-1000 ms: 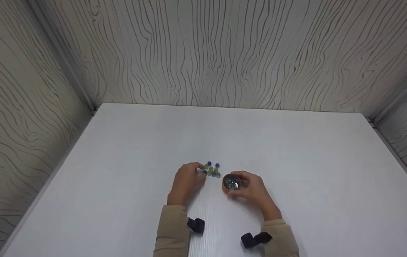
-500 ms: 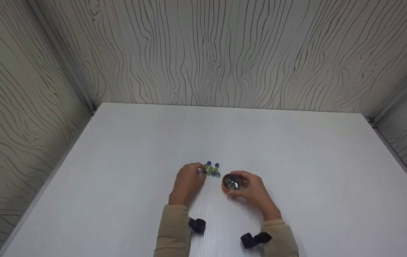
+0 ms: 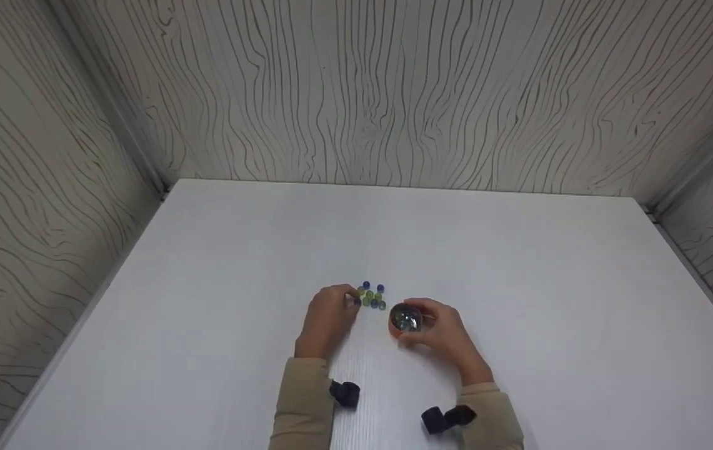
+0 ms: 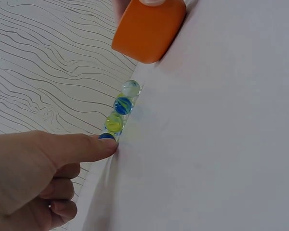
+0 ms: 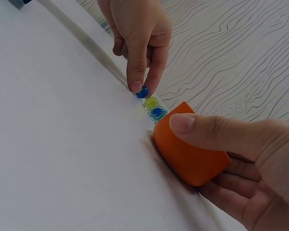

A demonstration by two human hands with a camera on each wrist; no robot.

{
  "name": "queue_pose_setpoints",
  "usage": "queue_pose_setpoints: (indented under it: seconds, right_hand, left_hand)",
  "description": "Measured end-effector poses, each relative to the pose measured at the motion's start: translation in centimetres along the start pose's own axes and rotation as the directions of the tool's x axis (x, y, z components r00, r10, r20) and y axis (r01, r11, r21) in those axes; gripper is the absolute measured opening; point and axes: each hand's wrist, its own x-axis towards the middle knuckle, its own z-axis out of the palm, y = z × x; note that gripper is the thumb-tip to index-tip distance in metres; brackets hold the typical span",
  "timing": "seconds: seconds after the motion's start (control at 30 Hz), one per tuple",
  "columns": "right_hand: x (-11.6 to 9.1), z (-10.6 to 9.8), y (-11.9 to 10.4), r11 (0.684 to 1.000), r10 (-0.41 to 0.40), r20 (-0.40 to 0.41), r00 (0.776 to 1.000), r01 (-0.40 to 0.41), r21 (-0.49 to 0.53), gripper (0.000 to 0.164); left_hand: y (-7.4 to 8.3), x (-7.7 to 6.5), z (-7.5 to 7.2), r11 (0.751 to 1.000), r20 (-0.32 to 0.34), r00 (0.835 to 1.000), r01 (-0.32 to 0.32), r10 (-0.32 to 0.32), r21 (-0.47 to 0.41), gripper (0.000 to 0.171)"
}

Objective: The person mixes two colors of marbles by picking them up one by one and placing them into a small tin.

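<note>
My left hand (image 3: 326, 317) pinches a dark blue marble (image 5: 142, 92) between thumb and index finger, at the near left corner of a cluster of marbles. In the cluster, yellow-green marbles (image 4: 114, 122), blue marbles (image 4: 123, 105) and a pale clear marble (image 4: 131, 88) sit close together on the white table. Just right of them, my right hand (image 3: 447, 328) grips an orange cup (image 5: 190, 151) by its side, thumb on the near wall. Shiny glassy contents show inside the cup in the head view; their exact kind is too small to tell.
The white tabletop (image 3: 237, 250) spreads around the hands and runs back to a wood-grain patterned wall (image 3: 356, 94). Similar panels stand at the left and right. Black wrist cameras (image 3: 347, 395) sit at both beige sleeves (image 3: 303, 400).
My left fingers have come together on the dark blue marble, and the hand has shifted a little to the right, then slightly back. The right hand and the orange cup stay in place.
</note>
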Motion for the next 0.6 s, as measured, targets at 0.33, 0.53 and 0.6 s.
queue_pose_setpoints:
  seconds: [0.33,0.53,0.6]
  right_hand:
    - [0.13,0.03,0.12,1.000,-0.029,0.005,1.000,0.029,0.001,0.063]
    - [0.10,0.04,0.22,1.000,-0.027,-0.002,1.000,0.027,-0.008,0.064]
    - [0.09,0.07,0.28,1.000,-0.022,-0.004,1.000,0.022,-0.008,0.064]
  left_hand:
    - [0.14,-0.32,-0.25,0.999,0.014,0.999,0.031,-0.031,-0.026,0.017]
    - [0.42,-0.43,-0.43,0.999,0.008,0.999,0.033,-0.033,-0.017,0.018]
    - [0.54,-0.48,-0.44,0.999,0.008,0.999,0.038,-0.038,-0.007,0.018]
